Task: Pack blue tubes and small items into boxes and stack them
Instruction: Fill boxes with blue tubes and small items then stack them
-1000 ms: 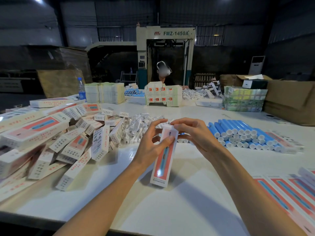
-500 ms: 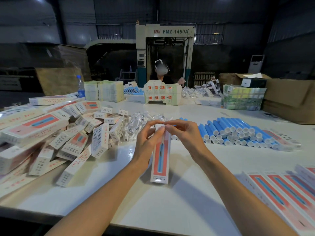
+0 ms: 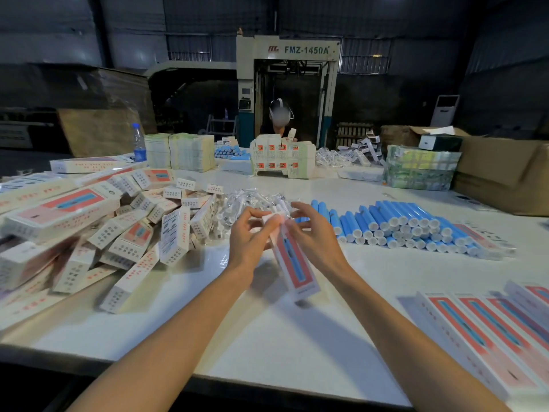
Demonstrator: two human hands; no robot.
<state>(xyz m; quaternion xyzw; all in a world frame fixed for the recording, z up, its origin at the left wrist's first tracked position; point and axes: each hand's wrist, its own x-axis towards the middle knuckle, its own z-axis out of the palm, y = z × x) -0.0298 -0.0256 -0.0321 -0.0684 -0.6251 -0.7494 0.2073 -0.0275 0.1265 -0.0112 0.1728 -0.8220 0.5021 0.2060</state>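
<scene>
You are swinging the lower end of the box (image 3: 292, 258) towards your right; half a second ago it was hanging almost straight down between your hands.

Head view: your left hand (image 3: 248, 237) is gripping the box's upper end with curled fingers, and your right hand (image 3: 316, 233) is pinching the same end from the other side, fingertips meeting at the top flap. You appear to be tucking it shut, so this box is probably close to done and heading for the heap of filled boxes (image 3: 118, 230) on your left. The box is leaning over the white table (image 3: 267, 337), and I cannot tell whether its bottom end is touching. The blue tubes (image 3: 401, 224) are lying just beyond your right hand, the clear small packets (image 3: 252, 200) just behind your fingers, and the flat boxes (image 3: 481, 331) are waiting at near right.
</scene>
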